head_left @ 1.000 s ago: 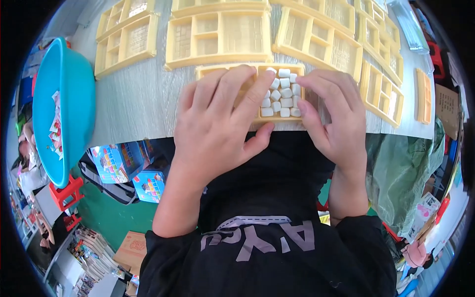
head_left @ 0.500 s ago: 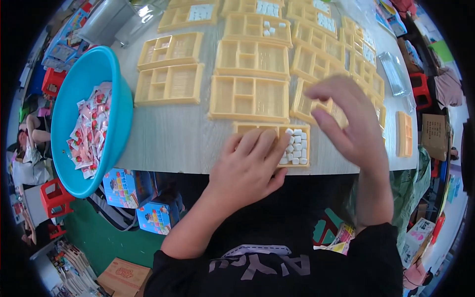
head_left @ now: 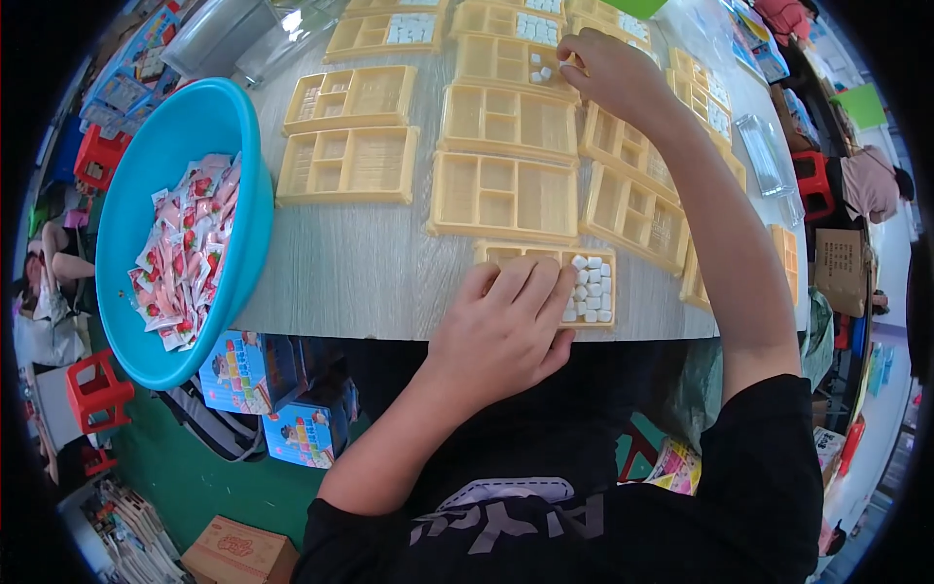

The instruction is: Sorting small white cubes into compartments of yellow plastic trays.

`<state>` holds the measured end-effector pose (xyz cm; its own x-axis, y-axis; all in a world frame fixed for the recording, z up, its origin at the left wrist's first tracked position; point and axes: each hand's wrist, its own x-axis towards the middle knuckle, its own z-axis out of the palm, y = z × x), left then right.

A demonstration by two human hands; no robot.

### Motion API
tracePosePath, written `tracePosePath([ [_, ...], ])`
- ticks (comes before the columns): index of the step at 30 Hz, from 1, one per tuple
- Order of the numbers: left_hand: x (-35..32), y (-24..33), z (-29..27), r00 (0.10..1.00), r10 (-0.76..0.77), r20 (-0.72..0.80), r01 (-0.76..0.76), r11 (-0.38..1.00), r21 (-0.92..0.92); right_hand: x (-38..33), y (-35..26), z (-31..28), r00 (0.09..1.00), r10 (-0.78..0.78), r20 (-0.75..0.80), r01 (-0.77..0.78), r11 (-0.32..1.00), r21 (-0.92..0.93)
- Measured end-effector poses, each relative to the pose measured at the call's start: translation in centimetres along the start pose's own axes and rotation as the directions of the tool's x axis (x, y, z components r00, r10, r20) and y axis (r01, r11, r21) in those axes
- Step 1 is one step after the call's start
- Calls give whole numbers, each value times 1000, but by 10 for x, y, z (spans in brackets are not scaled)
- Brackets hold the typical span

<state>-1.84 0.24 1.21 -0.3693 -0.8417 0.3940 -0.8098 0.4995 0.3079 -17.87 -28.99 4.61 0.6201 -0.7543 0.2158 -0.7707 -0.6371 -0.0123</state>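
My left hand [head_left: 501, 326] lies over the left part of a pale yellow compartment tray [head_left: 547, 250] at the table's near edge. Its fingers reach over the compartments and the thumb is at the front side, holding the tray. Small white marshmallow-like pieces [head_left: 592, 289] fill the tray's right compartment. Stretched far across the table, my right hand [head_left: 608, 76] has its fingertips closed around one such piece [head_left: 567, 61] at another yellow tray [head_left: 491, 61]. A few loose white pieces [head_left: 540, 74] lie in that tray, beside the fingers.
Several similar yellow trays [head_left: 501, 195] stand in rows beyond the near one, some partly filled with white pieces. At left, a turquoise basin [head_left: 255, 224] holds pink wrapped sachets [head_left: 185, 258]. A clear plastic package [head_left: 764, 156] lies at right. Blue boxes [head_left: 238, 370] stand below the table.
My right hand has moved from above the trays near the right side to the farther tray, and its fingers have closed. My left hand stays on the near tray. The view has shifted slightly.
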Motion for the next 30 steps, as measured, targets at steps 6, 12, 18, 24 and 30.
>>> tracePosePath([
  [6,1,1,-3,1000,-11,24,11,1000,-17,1,-7,-7,990,57,127,-54,998,-31],
  [12,4,2,-6,999,-1,37,1,1000,-1,-40,-18,-40,991,-67,-116,85,983,160],
  [18,-3,0,-1,999,-31,8,32,999,-10,-141,-78,-77,969,-210,-129,235,944,230],
  [24,-5,-3,7,992,-1,-127,-13,994,-110,-170,-97,-64,986,-163,-46,169,918,358],
  [30,-5,-1,7,989,-5,-149,-13,993,-118,-174,-111,-51,991,-136,-8,130,923,362],
])
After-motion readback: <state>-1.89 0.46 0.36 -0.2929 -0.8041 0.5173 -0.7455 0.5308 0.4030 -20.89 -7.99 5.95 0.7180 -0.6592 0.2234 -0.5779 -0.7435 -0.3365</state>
